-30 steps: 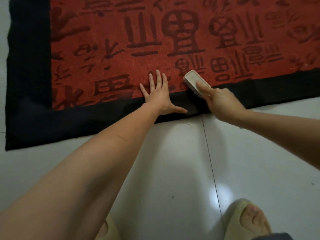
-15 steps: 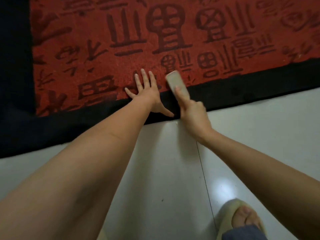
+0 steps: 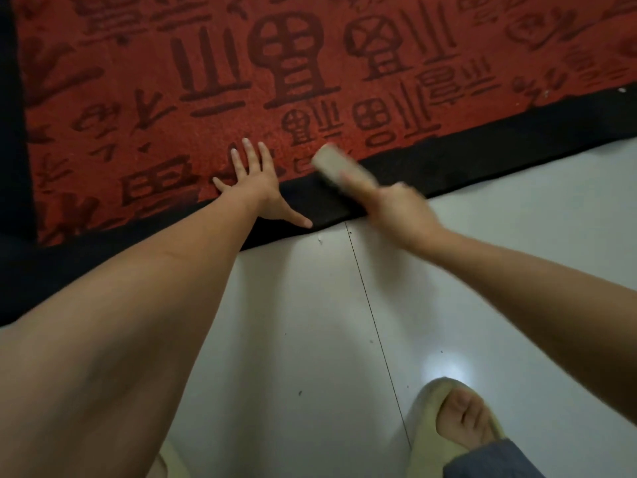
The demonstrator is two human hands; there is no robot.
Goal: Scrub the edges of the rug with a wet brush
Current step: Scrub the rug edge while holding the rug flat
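Note:
A red rug (image 3: 213, 74) with dark symbols and a black border (image 3: 482, 150) lies flat on the floor, filling the upper part of the view. My left hand (image 3: 256, 186) presses flat on the rug near its front edge, fingers spread, thumb on the black border. Just to its right, my right hand (image 3: 396, 210) grips a pale scrubbing brush (image 3: 339, 165), blurred by motion, which lies across the black border at the edge.
Glossy white floor tiles (image 3: 310, 339) with a dark grout line run below the rug. My foot in a pale yellow slipper (image 3: 455, 419) stands at the lower right. Small dark specks dot the tiles.
My right hand and the brush have swung to the right, with the brush tilted differently on the border. My left hand has stayed pressed on the rug.

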